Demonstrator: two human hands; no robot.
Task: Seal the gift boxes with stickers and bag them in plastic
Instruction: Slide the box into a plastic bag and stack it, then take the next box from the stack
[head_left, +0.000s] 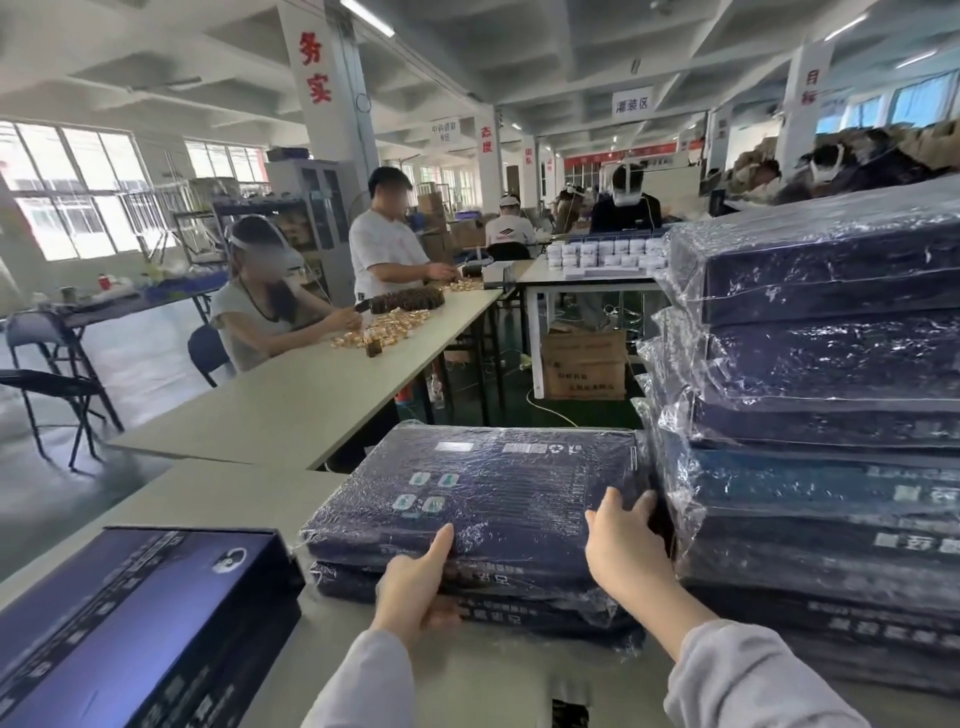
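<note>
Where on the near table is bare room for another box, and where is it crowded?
Bare tabletop lies behind the unbagged box, left of the low bagged stack. A narrow strip separates those two. Crowded on the right: the tall bagged stack abuts the low one.

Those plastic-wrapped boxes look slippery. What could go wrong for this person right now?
The top bagged box, held by the left hand at its near edge, might slide on the plastic of the box beneath. The right hand grips beside the tall stack, whose boxes sit unevenly; a bump could shift them.
</note>
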